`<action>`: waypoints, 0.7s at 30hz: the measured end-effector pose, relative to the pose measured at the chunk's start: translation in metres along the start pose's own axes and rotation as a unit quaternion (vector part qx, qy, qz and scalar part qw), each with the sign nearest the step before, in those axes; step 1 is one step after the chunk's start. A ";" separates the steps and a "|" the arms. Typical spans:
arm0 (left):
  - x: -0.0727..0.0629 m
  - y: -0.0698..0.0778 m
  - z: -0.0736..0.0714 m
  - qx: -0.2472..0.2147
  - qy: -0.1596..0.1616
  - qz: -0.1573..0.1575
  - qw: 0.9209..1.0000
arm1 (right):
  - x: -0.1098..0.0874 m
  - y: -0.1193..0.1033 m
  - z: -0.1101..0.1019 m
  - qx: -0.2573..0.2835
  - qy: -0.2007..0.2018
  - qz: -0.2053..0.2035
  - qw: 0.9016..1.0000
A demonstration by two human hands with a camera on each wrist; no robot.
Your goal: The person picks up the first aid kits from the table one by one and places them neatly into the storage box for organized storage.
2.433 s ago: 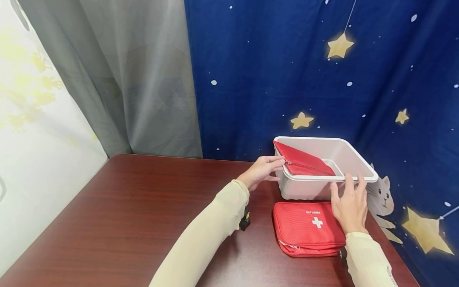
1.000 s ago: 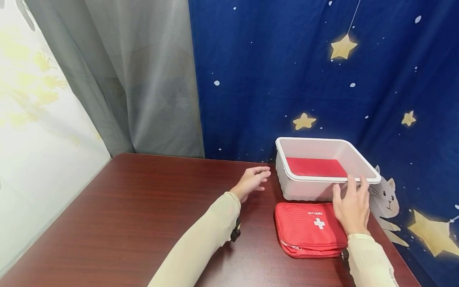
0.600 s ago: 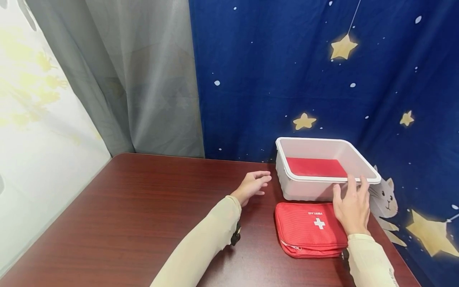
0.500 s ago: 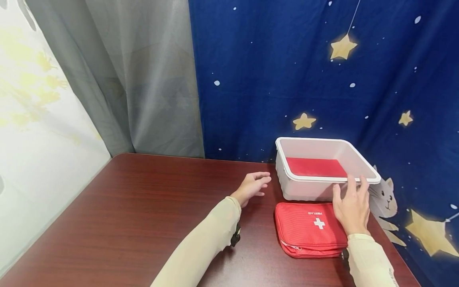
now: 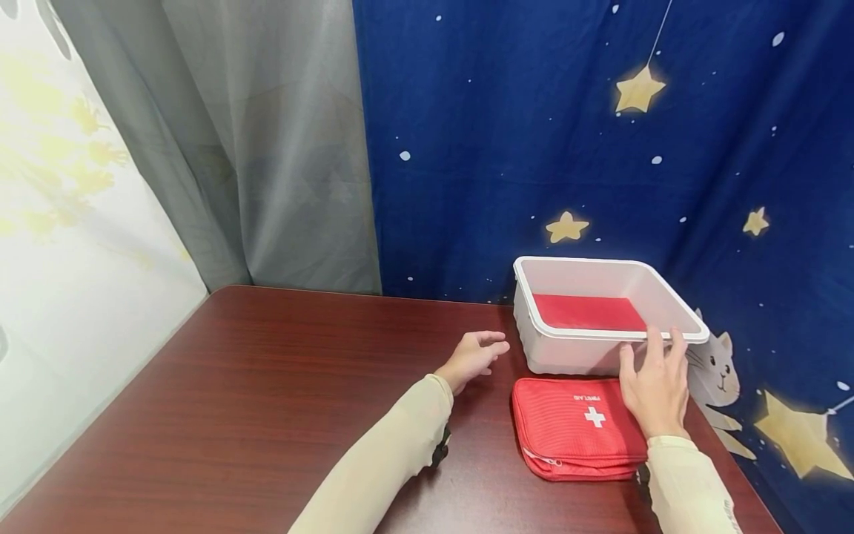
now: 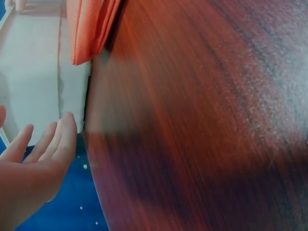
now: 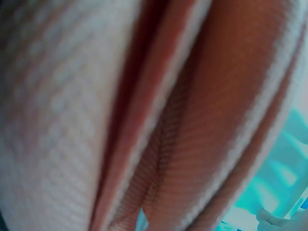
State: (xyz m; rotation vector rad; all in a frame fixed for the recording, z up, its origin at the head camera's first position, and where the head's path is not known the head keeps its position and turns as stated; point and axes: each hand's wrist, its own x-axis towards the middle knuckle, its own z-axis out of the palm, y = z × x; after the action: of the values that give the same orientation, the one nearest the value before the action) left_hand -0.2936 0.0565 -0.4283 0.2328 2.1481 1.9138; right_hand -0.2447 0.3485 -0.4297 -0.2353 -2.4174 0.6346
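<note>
On the table's right side is a white plastic bin (image 5: 574, 352), with a flat red pouch (image 5: 587, 311) lying inside it. My right hand (image 5: 655, 389) holds the bin's near rim, fingers over the edge and thumb against the front wall. Under that wrist a red first aid kit (image 5: 567, 423) lies in front of the bin, its white cross facing up; its layered edges fill most of the right wrist view. My left hand (image 5: 470, 360) hovers just left of the bin, fingers loosely extended, holding nothing. In the left wrist view its fingers (image 6: 67, 137) overlap the bin's corner.
The dark reddish-brown table (image 5: 280, 393) stretches to the left. Behind it hang a grey curtain (image 5: 293, 163) and a blue curtain (image 5: 467, 148) with stars. The bin stands close to the blue curtain and the table's right edge.
The red pouch, earlier tilted against the bin's left rim in my left hand, now lies flat inside. My left hand let go, drew back left and dropped slightly. My right hand stays put.
</note>
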 end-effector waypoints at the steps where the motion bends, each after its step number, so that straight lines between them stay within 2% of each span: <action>1: 0.000 -0.001 0.001 0.007 -0.001 -0.001 1.000 | 0.000 0.000 0.000 0.000 0.000 0.000 1.000; 9: -0.002 -0.008 0.008 0.053 -0.008 -0.017 0.998 | 0.000 0.000 0.001 -0.003 -0.003 0.002 1.000; 14: -0.003 -0.011 0.012 0.077 -0.016 -0.015 0.997 | 0.000 0.001 0.002 -0.004 0.000 0.001 1.000; 21: -0.006 -0.013 0.019 0.085 -0.023 -0.034 0.996 | 0.000 0.001 0.003 -0.002 0.003 -0.001 1.000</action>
State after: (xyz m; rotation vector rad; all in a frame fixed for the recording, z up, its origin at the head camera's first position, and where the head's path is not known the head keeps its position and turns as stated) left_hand -0.2813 0.0713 -0.4423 0.2291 2.2596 1.6752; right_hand -0.2465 0.3488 -0.4323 -0.2364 -2.4127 0.6262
